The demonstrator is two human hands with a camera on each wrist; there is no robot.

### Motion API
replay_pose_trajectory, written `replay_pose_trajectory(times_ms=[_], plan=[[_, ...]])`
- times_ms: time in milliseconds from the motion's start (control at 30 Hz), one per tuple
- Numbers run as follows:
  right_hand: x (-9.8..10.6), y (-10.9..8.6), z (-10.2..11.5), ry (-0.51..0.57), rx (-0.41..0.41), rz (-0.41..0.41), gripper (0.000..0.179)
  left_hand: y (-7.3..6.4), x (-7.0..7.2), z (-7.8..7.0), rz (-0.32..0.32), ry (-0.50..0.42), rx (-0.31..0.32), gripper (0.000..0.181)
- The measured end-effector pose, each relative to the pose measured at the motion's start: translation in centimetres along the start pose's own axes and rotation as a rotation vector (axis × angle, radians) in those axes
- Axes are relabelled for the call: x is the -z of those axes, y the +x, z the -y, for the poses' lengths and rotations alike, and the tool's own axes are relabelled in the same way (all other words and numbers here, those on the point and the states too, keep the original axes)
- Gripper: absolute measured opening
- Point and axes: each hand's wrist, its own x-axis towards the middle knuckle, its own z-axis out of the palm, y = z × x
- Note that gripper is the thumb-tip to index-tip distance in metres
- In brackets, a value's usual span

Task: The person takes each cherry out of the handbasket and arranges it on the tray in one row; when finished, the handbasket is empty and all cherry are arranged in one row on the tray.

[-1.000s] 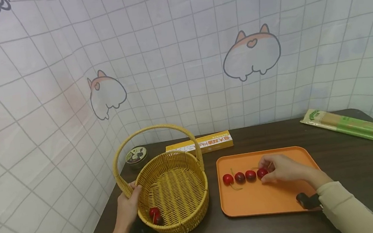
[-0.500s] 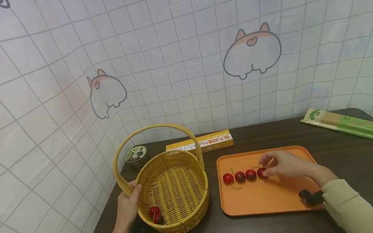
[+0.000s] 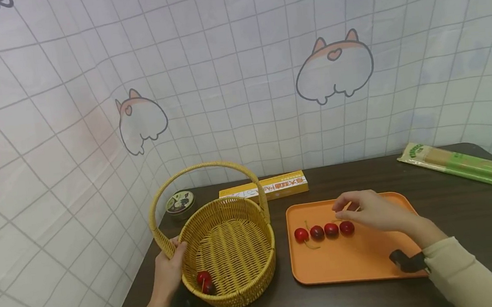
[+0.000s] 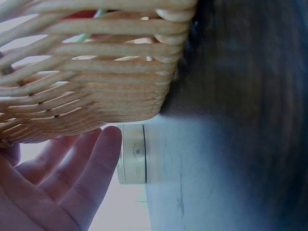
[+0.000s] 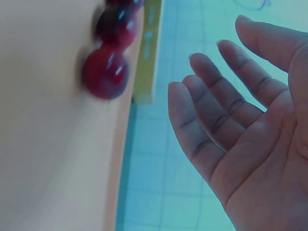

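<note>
My left hand [image 3: 168, 271] grips the yellow wicker basket [image 3: 267, 271] at its left rim, by the foot of the arched handle. In the left wrist view, the left fingers [image 4: 96, 163] lie against the woven wall. Two dark red cherries [image 3: 203, 278] sit in the basket's near left part. On the orange tray [image 3: 330, 269], several cherries [image 3: 331, 230] lie in a row, some with stems. My right hand [image 3: 373, 210] hovers over the rightmost cherry [image 5: 107, 72], fingers loosely bent and holding nothing, as the right wrist view shows.
A yellow pasta box [image 3: 285, 185] lies behind the basket and tray. The round tin [image 3: 181, 204] stands at the back left, near the grid-patterned curtain [image 3: 220, 76]. A long green and clear packet [image 3: 468, 167] lies at the back right of the dark table [image 3: 365, 176].
My right hand has let go of the rightmost cherry and risen up and away from it. That cherry now lies at the row's end. The left hand and basket stay put.
</note>
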Motion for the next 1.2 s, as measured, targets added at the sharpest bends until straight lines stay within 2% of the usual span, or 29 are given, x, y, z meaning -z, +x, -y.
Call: replay_pose_trajectory(times_ms=[300, 400, 500, 733, 867, 1067, 1200], plan=[[-2.0, 0.2, 3.4, 0.098, 0.063, 0.076, 0.019, 0.1, 0.0, -0.3, 0.002, 0.019, 0.028, 0.031], [-3.1, 0.4, 4.8, 0.134, 0.119, 0.102, 0.017, 0.0, 0.2, -0.4, -0.011, 0.030, 0.029, 0.031], [-4.3, 0.5, 6.0, 0.105, 0.186, 0.105, 0.013, 0.1, 0.3, -0.4, -0.010, 0.023, 0.020, 0.030], [-6.9, 1.3, 9.4, -0.044, 0.316, 0.117, 0.010, -0.1, 0.4, -0.3, -0.032, 0.014, 0.023, 0.026], [-8.3, 2.4, 11.2, -0.054, 0.379, 0.106, 0.011, -0.2, 0.5, -0.2, -0.030, 0.020, 0.034, 0.027], [-11.0, 4.5, 12.2, 0.034, 0.460, 0.022, 0.009, -0.2, 0.2, -0.1, -0.022, 0.010, 0.034, 0.027], [-12.9, 5.5, 12.5, 0.108, 0.430, 0.079, 0.010, 0.0, 0.0, -0.1, -0.026, 0.012, 0.015, 0.025]])
